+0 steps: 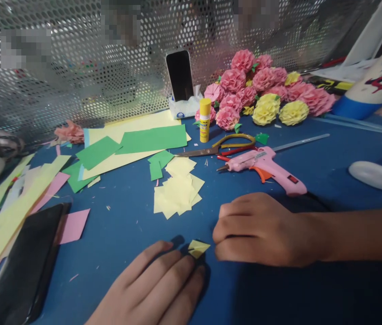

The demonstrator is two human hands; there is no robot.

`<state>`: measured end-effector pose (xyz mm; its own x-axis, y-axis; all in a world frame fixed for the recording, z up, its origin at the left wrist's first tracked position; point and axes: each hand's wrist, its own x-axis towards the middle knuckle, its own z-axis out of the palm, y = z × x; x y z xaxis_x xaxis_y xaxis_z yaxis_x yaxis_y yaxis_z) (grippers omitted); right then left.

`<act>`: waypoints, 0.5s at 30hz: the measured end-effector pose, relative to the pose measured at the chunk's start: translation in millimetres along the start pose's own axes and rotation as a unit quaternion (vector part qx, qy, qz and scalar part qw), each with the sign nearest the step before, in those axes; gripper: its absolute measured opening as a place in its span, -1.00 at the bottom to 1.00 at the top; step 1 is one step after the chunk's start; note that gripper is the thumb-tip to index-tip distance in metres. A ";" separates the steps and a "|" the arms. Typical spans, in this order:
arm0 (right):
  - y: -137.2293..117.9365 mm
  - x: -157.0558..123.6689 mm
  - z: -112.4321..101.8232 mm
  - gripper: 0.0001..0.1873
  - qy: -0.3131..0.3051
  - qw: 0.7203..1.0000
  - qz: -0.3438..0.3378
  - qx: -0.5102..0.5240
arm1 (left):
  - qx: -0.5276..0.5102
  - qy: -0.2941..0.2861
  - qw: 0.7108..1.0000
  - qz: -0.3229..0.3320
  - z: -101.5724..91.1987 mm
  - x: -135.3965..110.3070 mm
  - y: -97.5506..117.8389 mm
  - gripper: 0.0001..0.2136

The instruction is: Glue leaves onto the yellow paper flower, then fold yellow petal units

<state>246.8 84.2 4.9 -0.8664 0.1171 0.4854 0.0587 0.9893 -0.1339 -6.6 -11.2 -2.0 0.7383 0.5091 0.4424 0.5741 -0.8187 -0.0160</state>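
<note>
A small folded piece of yellow paper [199, 248] is at the fingertips of my left hand [157, 282], low in the middle of the view. That hand's thumb is hidden beneath the fingers, which are closed on the paper. Just right of the paper, slightly apart from it, my right hand [262, 230] rests with curled fingers; what they hold, if anything, is hidden. Beyond both hands lies a loose pile of yellow paper squares [177, 192]. A pink glue gun [262, 162] with an orange trigger lies behind my right hand, its nozzle pointing left.
Scissors [228, 146] and a glue stick [205, 122] are behind the pile. Green paper [153, 140] and paper strips [18, 212] lie left, near a dark phone [25, 266]. Paper flowers [241, 85], a propped phone [179, 74] and a perforated metal panel [76, 81] are at the back.
</note>
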 end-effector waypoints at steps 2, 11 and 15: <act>1.1 0.3 1.1 -0.67 0.004 1.000 0.004 -0.002 | -0.002 0.018 1.000 0.004 3.1 -1.3 -0.6 -0.68; 0.1 -2.3 9.1 -0.77 0.020 0.998 0.053 0.035 | -0.002 -0.011 0.999 -0.049 -3.0 -7.3 -0.8 -0.72; 0.5 -2.8 10.9 -0.77 0.017 0.999 0.046 0.015 | -0.016 -0.033 0.998 -0.041 1.0 -9.0 -4.0 -0.71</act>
<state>243.9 83.5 -6.0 -0.8408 0.2113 0.4984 0.1227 0.9711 -0.2047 -15.2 -12.2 -6.8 0.7114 0.5910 0.3803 0.6232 -0.7807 0.0473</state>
